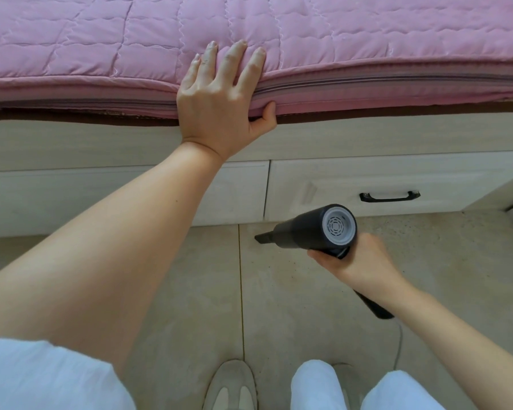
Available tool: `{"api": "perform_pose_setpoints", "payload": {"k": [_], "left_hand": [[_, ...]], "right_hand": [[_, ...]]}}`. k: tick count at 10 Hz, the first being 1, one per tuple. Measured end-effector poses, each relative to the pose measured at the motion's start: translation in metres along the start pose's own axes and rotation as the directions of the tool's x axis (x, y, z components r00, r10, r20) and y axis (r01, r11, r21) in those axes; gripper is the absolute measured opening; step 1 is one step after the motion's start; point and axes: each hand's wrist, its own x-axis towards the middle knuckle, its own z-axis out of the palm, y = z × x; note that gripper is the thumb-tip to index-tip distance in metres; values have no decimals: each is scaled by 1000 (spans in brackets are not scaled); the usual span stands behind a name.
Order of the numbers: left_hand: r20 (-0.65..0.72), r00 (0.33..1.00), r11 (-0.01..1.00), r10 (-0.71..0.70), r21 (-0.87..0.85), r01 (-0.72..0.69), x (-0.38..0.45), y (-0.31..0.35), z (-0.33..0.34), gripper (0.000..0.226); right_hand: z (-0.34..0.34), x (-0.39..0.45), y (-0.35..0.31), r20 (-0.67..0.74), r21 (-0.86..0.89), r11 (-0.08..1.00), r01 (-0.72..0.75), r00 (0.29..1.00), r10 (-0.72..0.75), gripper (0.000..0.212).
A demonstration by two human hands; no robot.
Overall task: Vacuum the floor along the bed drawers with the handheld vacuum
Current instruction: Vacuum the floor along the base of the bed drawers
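Right hand (pixel 356 263) first: I see its fingers wrapped round the handle of the handheld vacuum (pixel 314 229), gripping it low over the floor (pixel 190 291). From my view the vacuum's dark body lies nearly level, its grey vented rear cap facing up toward me and its narrow nozzle (pixel 262 237) pointing left, down at the tile just in front of the drawer fronts. Whether the nozzle tip touches the floor I cannot tell. The handle's lower end sticks out below the wrist, and a thin cord (pixel 399 344) trails from it toward my legs.

My left hand (pixel 219 96) lies flat on the edge of the pink quilted mattress (pixel 367 39), fingers straight and spread on top, thumb hooked under the edge by the zip seam. It holds nothing else.

Below the mattress I see the pale wooden bed frame with two drawers side by side; the right drawer (pixel 367 179) carries a black handle (pixel 390 196), just above and right of the vacuum. Dark specks dot the floor to the right of the vacuum. At the bottom I see white trousers (pixel 317 386) and a pale shoe (pixel 230 386) on the tile.
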Motion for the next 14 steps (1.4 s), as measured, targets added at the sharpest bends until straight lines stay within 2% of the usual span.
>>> {"api": "perform_pose_setpoints", "payload": {"k": [2, 5, 6, 10, 11, 13, 14], "left_hand": [[-9, 1000, 1000, -1, -5, 1, 1, 1, 0, 56], [-20, 1000, 1000, -5, -9, 4, 1, 0, 0, 56], [-20, 1000, 1000, -3, -4, 3, 0, 0, 0, 56], [-27, 1000, 1000, 2, 10, -2, 0, 0, 1, 56], [-31, 1000, 1000, 2, 9, -2, 0, 0, 1, 55], [-26, 1000, 1000, -3, 0, 3, 0, 1, 1, 55], [-26, 1000, 1000, 1, 8, -1, 0, 1, 1, 55]], "right_hand": [[-18, 13, 2, 185, -115, 984, 137, 976, -114, 23], [-43, 6, -2, 382, -100, 951, 292, 894, -234, 27], [-45, 6, -2, 410, -105, 936, 337, 872, -268, 34], [-41, 36, 3, 259, -178, 888, 424, 891, -373, 28], [-47, 34, 5, 284, -148, 892, 428, 882, -376, 23], [-53, 25, 5, 407, -80, 898, 434, 836, -367, 30], [-53, 20, 3, 414, -63, 887, 457, 821, -394, 26]]}}
